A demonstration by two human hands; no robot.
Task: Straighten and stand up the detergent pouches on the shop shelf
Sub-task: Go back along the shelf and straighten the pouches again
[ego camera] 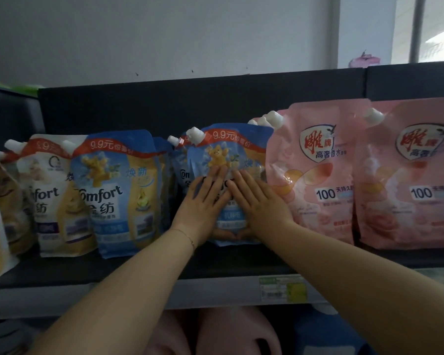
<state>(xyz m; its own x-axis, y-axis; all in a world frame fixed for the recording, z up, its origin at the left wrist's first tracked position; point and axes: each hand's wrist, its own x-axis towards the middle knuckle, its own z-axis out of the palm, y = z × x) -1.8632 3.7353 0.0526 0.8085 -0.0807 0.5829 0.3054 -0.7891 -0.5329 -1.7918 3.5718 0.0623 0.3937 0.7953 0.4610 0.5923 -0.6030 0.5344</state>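
Pressing flat against the front of a blue pouch (231, 152), the left hand (203, 203) and the right hand (259, 203) are shown side by side, with fingers straight and slightly spread and thumbs turned inward beneath the palms; nothing is gripped. The pouch is stood upright on the dark shelf (164, 267), near the middle of the row. Its lower half is covered by the palms, and its white screw cap (195, 135) is left exposed at the upper left corner. It is formed of glossy, soft plastic film, lightly creased, with a red band across the top; its contents are hidden by the opaque film. Just beside it on the right, 2 larger pink pouches (315, 180) (408, 190) are stood upright, each fitted with a white corner cap. To the left, a neighbouring blue pouch (121, 190) and a white-and-gold pouch (54, 201) are seen upright. A thin bracelet (187, 237) is worn on the left wrist. A price label (282, 288) is fixed to the shelf edge.
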